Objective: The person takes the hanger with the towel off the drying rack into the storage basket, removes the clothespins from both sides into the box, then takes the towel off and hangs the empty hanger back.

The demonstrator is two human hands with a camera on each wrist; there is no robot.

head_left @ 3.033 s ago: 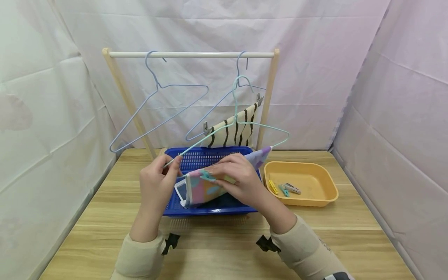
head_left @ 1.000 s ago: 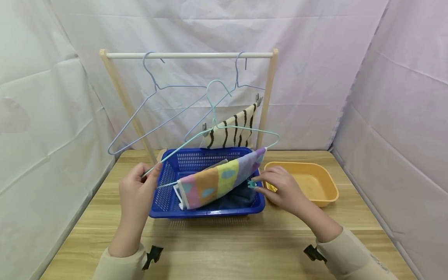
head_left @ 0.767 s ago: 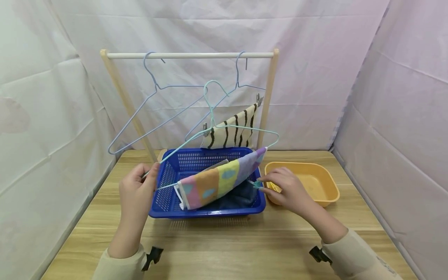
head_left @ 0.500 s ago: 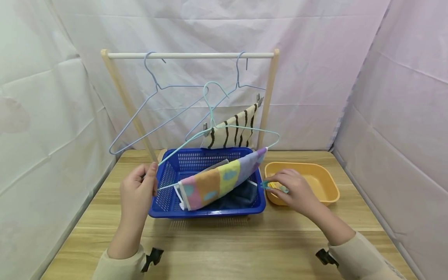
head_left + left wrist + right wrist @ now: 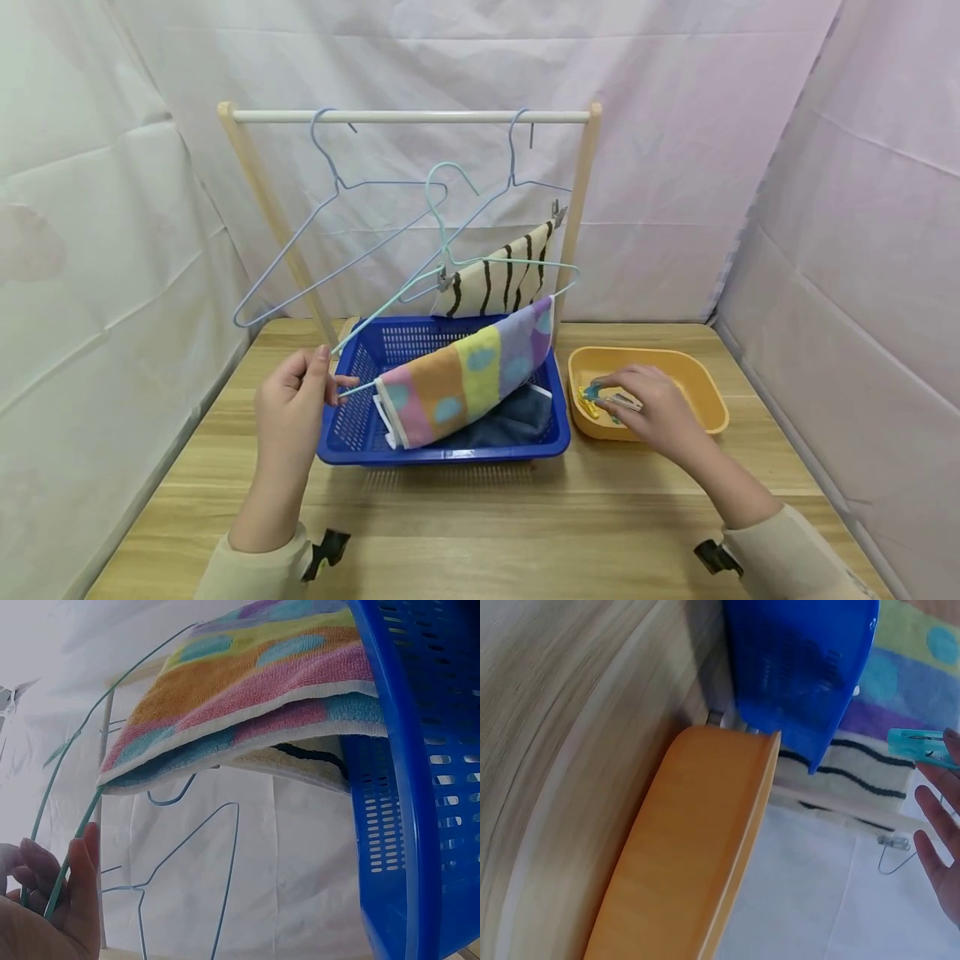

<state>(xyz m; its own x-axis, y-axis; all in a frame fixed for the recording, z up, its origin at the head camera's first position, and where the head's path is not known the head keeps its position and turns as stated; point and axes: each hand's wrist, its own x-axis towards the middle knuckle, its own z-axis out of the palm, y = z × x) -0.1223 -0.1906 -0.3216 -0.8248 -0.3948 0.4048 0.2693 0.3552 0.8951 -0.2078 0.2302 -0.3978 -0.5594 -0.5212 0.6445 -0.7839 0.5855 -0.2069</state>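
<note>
My left hand (image 5: 288, 404) grips the left corner of a mint-green wire hanger (image 5: 429, 185), thumb and fingers around the wire. Folded over the hanger's lower bar is a small towel (image 5: 465, 375) in pink, orange, yellow and purple patches with blue spots. It hangs over the blue basket (image 5: 450, 456); the left wrist view shows its two layers. Between thumb and fingertips, my right hand (image 5: 656, 408) pinches a teal clothespin (image 5: 592, 391) over the left part of the yellow tray (image 5: 693, 387). The right wrist view shows this clothespin (image 5: 922, 746) at its right edge.
Yellow clothespins (image 5: 587, 406) lie in the tray, partly behind my right hand. A dark cloth (image 5: 517, 417) sits in the basket. Behind stands a wooden rack with a white rail (image 5: 420, 117), two blue hangers and a striped cloth (image 5: 502, 275) clipped to the right one.
My right hand has carried the teal clothespin rightward from beside the towel to over the tray. My left hand has shifted left with the hanger; the towel has risen slightly just now.
</note>
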